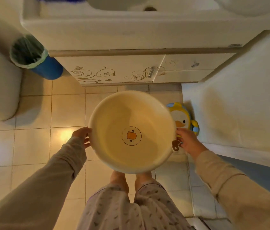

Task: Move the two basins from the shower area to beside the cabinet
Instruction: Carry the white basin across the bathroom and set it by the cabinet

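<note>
A big round cream basin [131,131] is held up over the tiled floor [33,143], in front of the cabinet [119,70]. A little duck face is printed on its bottom, and a brown tab sticks out from its rim on the right. The left hand [83,136] is placed on the left rim, with the fingers curled around the edge and pressed close together. The right hand [188,141] is placed on the right rim, near the tab; its fingers are bent around the edge, but how they lie under the rim cannot be told. A second thing with a duck on it, yellow and blue [183,117], is seen on the floor just beside the basin, next to a white wall. A blue bin [36,58] with a green bag is stood left of the cabinet. Two bare feet are seen under the basin.
</note>
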Tool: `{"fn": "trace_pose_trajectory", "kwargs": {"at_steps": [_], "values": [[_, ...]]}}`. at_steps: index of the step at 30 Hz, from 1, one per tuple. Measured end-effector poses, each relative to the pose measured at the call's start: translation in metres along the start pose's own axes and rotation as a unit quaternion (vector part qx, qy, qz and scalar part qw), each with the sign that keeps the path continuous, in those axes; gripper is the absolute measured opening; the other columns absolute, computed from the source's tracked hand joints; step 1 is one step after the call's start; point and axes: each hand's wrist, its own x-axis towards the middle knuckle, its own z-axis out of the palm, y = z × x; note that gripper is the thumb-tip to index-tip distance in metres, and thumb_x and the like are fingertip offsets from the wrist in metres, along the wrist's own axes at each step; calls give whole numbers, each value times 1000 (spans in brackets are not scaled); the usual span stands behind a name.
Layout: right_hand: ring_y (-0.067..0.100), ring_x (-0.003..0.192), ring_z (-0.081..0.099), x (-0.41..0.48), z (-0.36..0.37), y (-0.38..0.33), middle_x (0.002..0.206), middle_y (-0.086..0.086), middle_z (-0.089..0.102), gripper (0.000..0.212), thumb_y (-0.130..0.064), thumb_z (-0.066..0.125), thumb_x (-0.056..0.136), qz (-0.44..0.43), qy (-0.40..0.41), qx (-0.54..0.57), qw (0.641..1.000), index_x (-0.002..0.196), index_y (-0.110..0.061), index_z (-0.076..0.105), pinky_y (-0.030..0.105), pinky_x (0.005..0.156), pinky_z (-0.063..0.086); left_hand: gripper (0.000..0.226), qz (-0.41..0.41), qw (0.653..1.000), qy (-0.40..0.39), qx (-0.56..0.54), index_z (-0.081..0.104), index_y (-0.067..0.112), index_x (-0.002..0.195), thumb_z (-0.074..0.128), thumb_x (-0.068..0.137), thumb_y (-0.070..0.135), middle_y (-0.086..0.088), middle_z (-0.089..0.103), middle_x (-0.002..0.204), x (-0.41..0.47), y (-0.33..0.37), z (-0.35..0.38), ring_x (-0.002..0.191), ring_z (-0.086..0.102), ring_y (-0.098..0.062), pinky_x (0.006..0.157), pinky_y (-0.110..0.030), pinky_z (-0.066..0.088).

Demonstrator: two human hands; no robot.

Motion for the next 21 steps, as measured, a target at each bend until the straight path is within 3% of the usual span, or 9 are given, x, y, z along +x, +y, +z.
{"fn": "trace_pose_trajectory", "kwargs": {"at_steps": [3, 7, 12, 14, 16, 18, 20, 21], "values": [[21, 70, 58, 25, 3, 2, 84, 13, 63, 25, -10, 56, 85, -15, -7, -52, 999, 106, -9, 68, 24, 56, 42, 19, -22, 1000, 16, 11, 54, 9, 107, 49, 89, 9, -6, 54, 80, 20, -12, 8, 67, 50, -21, 60, -33, 45], [26, 86, 55, 61, 13, 12, 94, 15, 60, 17, -11, 56, 85, -11, 5, -132, 991, 98, -13, 68, 29, 65, 41, 38, -59, 996, 39, 45, 52, -6, 124, 51, 89, 9, -14, 53, 104, 54, -38, 17, 89, 53, -29, 61, -34, 47], [25, 90, 54, 124, 31, 30, 99, 14, 60, 29, -8, 60, 85, 7, 9, -216, 976, 113, -6, 65, 32, 72, 46, 36, -102, 990, 41, 89, 52, -7, 122, 51, 88, 5, -16, 52, 103, 120, -64, 34, 90, 52, -29, 60, -34, 46], [23, 90, 54, 157, 41, 44, 99, 11, 60, 36, -6, 64, 83, 9, 8, -253, 967, 119, -4, 63, 24, 61, 45, 26, -111, 986, 39, 117, 54, -1, 113, 48, 88, -1, -15, 54, 93, 156, -74, 40, 86, 52, -28, 66, -36, 48], [23, 91, 54, 192, 55, 50, 102, 9, 59, 41, -5, 66, 83, 1, -5, -284, 959, 123, -5, 60, 23, 52, 40, 26, -109, 985, 32, 131, 53, 2, 110, 45, 86, -6, -14, 53, 89, 200, -77, 48, 93, 49, -28, 82, -39, 46], [29, 101, 58, 232, 70, 52, 116, 17, 62, 44, -3, 65, 84, 2, -16, -288, 958, 128, -3, 56, 31, 64, 51, 29, -92, 985, 32, 146, 53, 1, 112, 44, 85, -7, -16, 51, 102, 238, -80, 54, 98, 48, -28, 87, -40, 44], [37, 118, 56, 266, 85, 51, 131, 21, 58, 50, 0, 63, 86, -3, -28, -289, 957, 134, -2, 51, 42, 82, 51, 35, -80, 982, 23, 167, 53, -1, 118, 45, 85, -6, -15, 50, 108, 264, -77, 63, 99, 50, -28, 85, -39, 46], [38, 121, 55, 285, 93, 47, 133, 22, 57, 51, 0, 63, 86, -16, -23, -293, 956, 135, -1, 49, 40, 80, 50, 33, -69, 981, 15, 178, 53, -1, 117, 45, 85, -6, -15, 51, 109, 280, -73, 67, 99, 50, -28, 82, -38, 47]]}}
